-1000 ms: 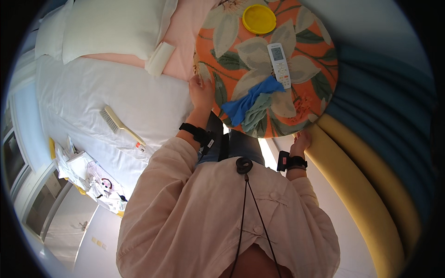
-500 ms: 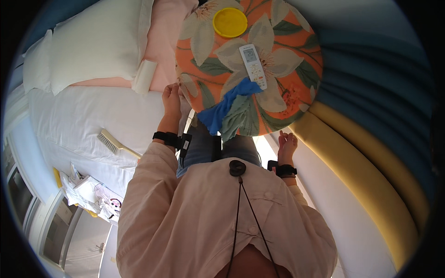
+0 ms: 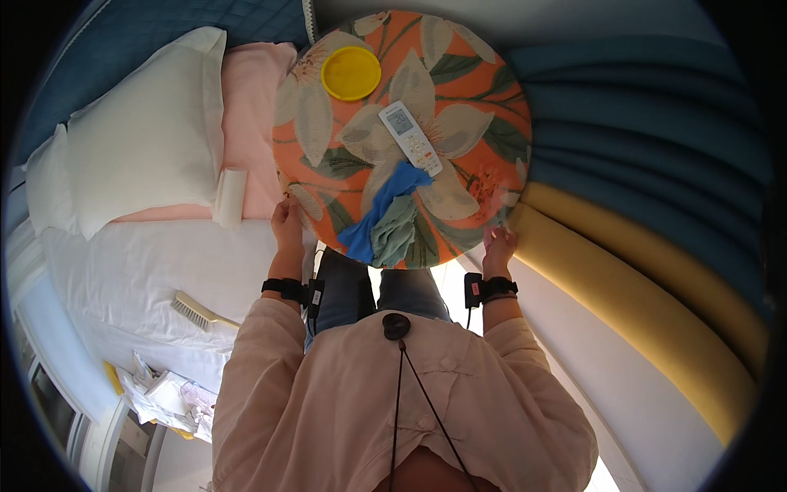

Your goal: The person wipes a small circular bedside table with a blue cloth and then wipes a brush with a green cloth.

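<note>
A round table covered by an orange floral tablecloth (image 3: 459,90) stands in front of me. My left hand (image 3: 286,220) is closed in a pinch at the cloth's left edge. At the near right edge, my right hand (image 3: 499,244) has its fingers bent against the rim, closed on the cloth as far as I can see. On top lie a white remote control (image 3: 411,138) with a small screen and a round yellow dish (image 3: 351,73). A crumpled blue cloth (image 3: 384,205) and a grey-green cloth (image 3: 394,232) lie together near the front edge.
To the left is a bed with a white sheet (image 3: 156,254), a white pillow (image 3: 147,131), a white roll (image 3: 230,197) and a bed brush (image 3: 199,312). Papers or bags (image 3: 168,394) lie lower left. A blue-and-yellow padded sofa (image 3: 623,287) curves along the right.
The table and bed now sit lower and further left in view. My right hand has moved up to the table's edge; my left hand stays at the left rim.
</note>
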The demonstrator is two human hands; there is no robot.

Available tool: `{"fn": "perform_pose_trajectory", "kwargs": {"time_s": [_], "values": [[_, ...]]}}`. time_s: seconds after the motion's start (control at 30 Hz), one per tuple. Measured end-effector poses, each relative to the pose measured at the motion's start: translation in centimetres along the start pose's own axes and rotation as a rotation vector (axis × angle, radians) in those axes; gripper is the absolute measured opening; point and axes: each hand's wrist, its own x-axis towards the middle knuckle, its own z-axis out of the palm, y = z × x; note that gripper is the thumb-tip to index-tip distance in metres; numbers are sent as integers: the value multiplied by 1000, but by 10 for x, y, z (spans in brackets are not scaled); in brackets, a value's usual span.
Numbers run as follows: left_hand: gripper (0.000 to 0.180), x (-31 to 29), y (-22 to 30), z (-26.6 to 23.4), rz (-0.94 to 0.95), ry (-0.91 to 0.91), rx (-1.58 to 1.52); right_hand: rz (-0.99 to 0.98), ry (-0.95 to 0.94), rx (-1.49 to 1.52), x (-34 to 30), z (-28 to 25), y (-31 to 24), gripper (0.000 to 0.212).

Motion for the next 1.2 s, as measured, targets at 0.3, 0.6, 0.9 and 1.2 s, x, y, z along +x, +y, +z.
{"fn": "perform_pose_trajectory", "kwargs": {"time_s": [0.3, 0.6, 0.9, 1.2], "values": [[14, 8, -2, -2, 80, 18, 207, 132, -31, 42, 7, 1, 8, 16], [15, 18, -2, -6, 65, 25, 81, 92, -92, -191, 17, -13, 14, 24], [37, -32, 30, 45, 939, -100, 834, -1070, -356, -798, -57, 87, -33, 42], [56, -67, -7, 78, 1163, -754, 1245, -1045, -672, -1098, -50, 192, -47, 67]]}}
